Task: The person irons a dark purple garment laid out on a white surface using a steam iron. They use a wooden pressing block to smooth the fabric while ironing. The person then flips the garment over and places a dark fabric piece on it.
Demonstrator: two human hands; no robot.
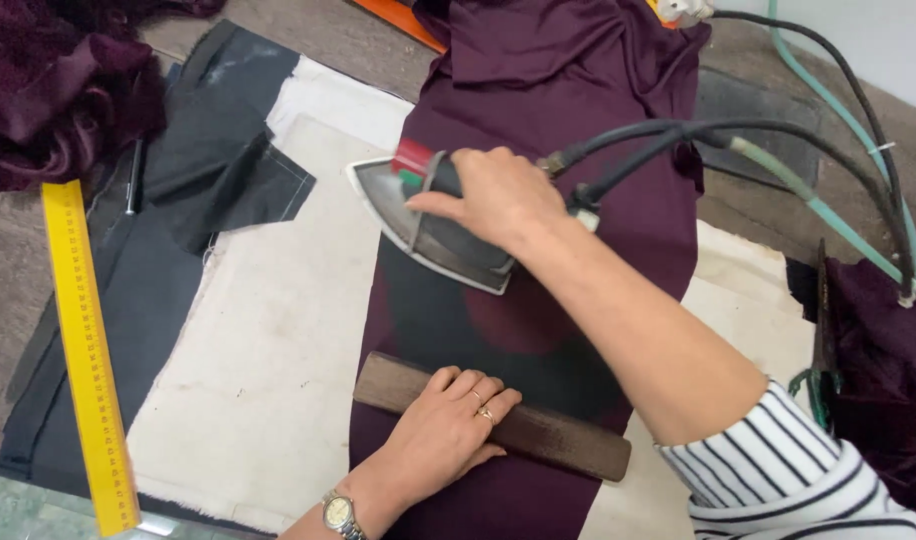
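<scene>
Head view, looking down on a pressing table.

Right hand (pixel 498 195): wrapped over the handle of a steam iron (pixel 428 225), fingers curled shut around it, thumb along the near side. The iron's soleplate sits flat on a long strip of dark plum fabric (pixel 538 80), its pointed nose aimed left, overhanging the strip's left edge onto the cream pressing cloth (pixel 278 330). A red part shows at the front of the handle. 2 black cables and 1 pale green hose (pixel 818 205) run from the rear of the iron off to the right, looping up along the wall.

Left hand (pixel 448 425): laid palm down, fingers together and nearly straight, on a dark wooden block (pixel 538 430). Not gripping, only pressing flat. Rings on 2 fingers, a watch (pixel 340 513) at the wrist. The block lies across the plum strip just below the iron, slightly tilted, its right end lower. Between iron and block the fabric shows a darker patch.

The right forearm is bare; a striped black-and-white sleeve (pixel 778 470) is pushed up at the elbow.

Around: a yellow ruler (pixel 86 350) lies lengthwise at the left, on dark grey fabric (pixel 208 150) that partly overlaps the cream cloth. Heaps of plum velvet-like cloth sit at the upper left (pixel 48 90) and at the right edge (pixel 888 360).
</scene>
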